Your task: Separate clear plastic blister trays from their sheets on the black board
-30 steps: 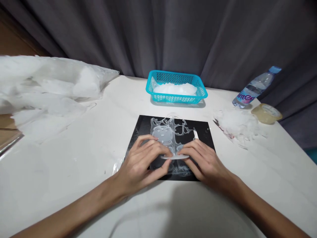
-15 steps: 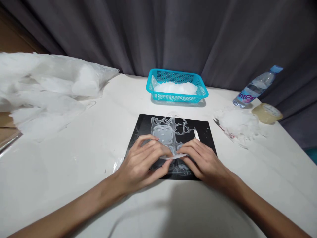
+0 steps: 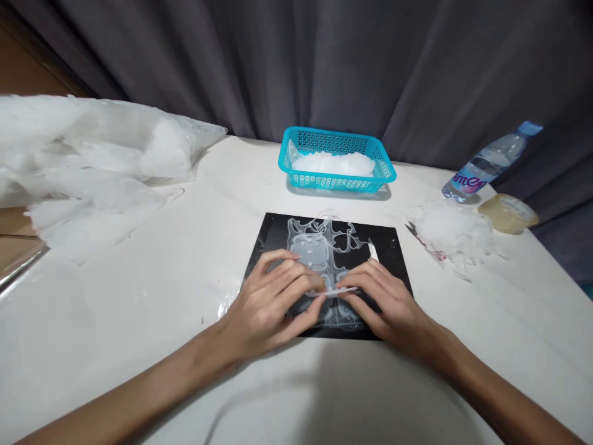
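Observation:
Between both hands is a thin, translucent white piece (image 3: pixel 332 292), seen nearly edge-on; its exact kind does not show. My left hand (image 3: pixel 278 300) pinches its left end between thumb and fingers. At the right end, the thumb and fingertips of my right hand (image 3: pixel 382 300) close on it. Beneath them lies a translucent moulded sheet (image 3: pixel 309 248) with rounded shapes and cut-out gaps along its far part. It rests on a black board (image 3: pixel 273 238). A small white-handled blade (image 3: pixel 373 250) lies on the board just beyond my right hand.
A blue basket (image 3: pixel 343 182) holding white material stands at the back. To the right are scissors (image 3: pixel 419 238), a heap of white scraps (image 3: pixel 451 228), a tape roll (image 3: pixel 507 213) and a tilted-looking water bottle (image 3: pixel 491 162). Clear bags of white material (image 3: pixel 106 148) fill the left.
The whole view has shifted slightly, so everything appears a little farther right. Both hands keep their hold on the thin piece, which sits at a slightly different tilt.

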`<state>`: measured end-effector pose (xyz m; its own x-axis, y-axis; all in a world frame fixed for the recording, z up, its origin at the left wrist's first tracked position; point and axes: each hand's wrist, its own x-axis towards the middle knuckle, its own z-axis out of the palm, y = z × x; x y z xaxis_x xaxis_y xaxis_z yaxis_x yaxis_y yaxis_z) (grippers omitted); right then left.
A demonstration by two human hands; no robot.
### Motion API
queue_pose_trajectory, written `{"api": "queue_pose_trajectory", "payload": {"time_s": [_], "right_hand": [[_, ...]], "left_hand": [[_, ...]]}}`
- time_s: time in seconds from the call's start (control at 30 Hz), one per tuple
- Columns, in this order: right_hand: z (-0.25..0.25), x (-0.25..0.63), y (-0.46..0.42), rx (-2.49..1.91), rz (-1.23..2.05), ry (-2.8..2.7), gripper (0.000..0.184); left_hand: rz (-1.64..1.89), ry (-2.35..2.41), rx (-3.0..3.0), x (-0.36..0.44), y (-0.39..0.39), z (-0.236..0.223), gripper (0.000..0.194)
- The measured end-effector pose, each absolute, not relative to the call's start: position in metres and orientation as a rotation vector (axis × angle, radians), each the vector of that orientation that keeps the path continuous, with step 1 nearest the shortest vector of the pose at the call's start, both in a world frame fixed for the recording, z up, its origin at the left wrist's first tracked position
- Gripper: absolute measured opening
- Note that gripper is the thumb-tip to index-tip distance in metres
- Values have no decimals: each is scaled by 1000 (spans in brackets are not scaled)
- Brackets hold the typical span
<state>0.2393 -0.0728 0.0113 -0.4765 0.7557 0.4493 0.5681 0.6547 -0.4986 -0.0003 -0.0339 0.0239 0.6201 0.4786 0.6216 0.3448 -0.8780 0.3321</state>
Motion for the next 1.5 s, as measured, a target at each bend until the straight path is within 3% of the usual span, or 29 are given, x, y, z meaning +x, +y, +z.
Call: {"api": "queue_pose_trajectory", "payload": {"time_s": [0.67,1.13,1.5], "right_hand": [[9,243,-71,-1014,289,-2297,13],[8,247,-72,-993,175,-2353,13],[11,247,-74,-1005,196,-2341,14]], "left_hand": [[1087,657,2622,1,-36,20,20],[1202,691,2611,1,-32,14,39],[1203,657,2638,4,-33,16,37]]}}
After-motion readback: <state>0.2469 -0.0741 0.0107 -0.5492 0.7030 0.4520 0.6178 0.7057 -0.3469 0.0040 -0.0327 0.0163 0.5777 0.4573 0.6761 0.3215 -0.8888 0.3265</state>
